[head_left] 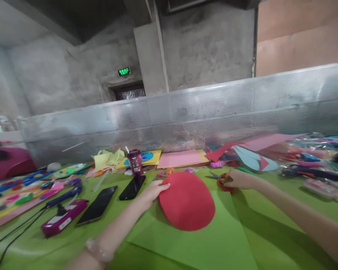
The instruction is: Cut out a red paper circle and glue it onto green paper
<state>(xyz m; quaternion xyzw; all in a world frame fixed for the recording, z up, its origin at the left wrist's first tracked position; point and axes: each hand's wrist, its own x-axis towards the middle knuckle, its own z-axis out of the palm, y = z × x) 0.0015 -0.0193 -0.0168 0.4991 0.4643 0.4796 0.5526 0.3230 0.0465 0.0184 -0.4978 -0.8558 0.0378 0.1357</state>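
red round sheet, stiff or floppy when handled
The red round sheet looks thin, so it's probably light. Gripped at one edge by the left hand, it shows no fold, suggesting slight stiffness. Being broad, it may flutter.

Craft workshop: raw concrete wall (208, 48), exit sign (124, 71), perforated divider (214, 112), paper (187, 202), scissors (221, 183)

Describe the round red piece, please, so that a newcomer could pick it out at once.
On the green table lies a green sheet. Over it, the left hand holds the red piece by its upper left edge. Its large, rounded outline differs from the pointed red scraps farther back.
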